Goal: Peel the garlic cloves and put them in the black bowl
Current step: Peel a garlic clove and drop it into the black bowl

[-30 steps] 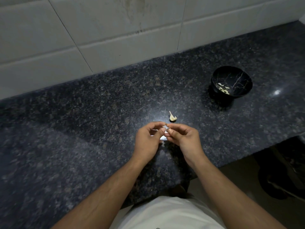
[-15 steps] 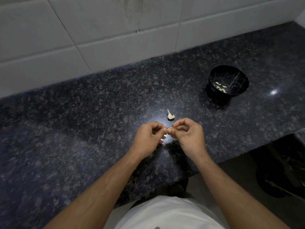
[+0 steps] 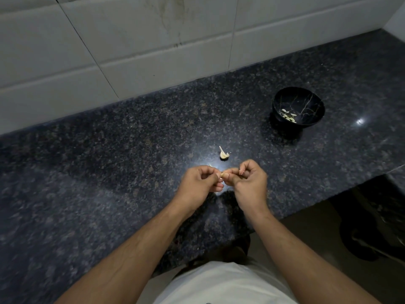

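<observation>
Hands, left [image 3: 200, 183] and right [image 3: 247, 183], pinch one garlic clove [image 3: 224, 174] between fingertips

Polished speckled granite counter [image 3: 109, 172], glossy white wall tiles [image 3: 131, 40], glossy black bowl [image 3: 311, 119]

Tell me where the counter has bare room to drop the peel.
Bare granite counter runs wide left of the hands, and between the garlic piece and black bowl. It is tight where the left hand and right hand pinch a clove.
</observation>
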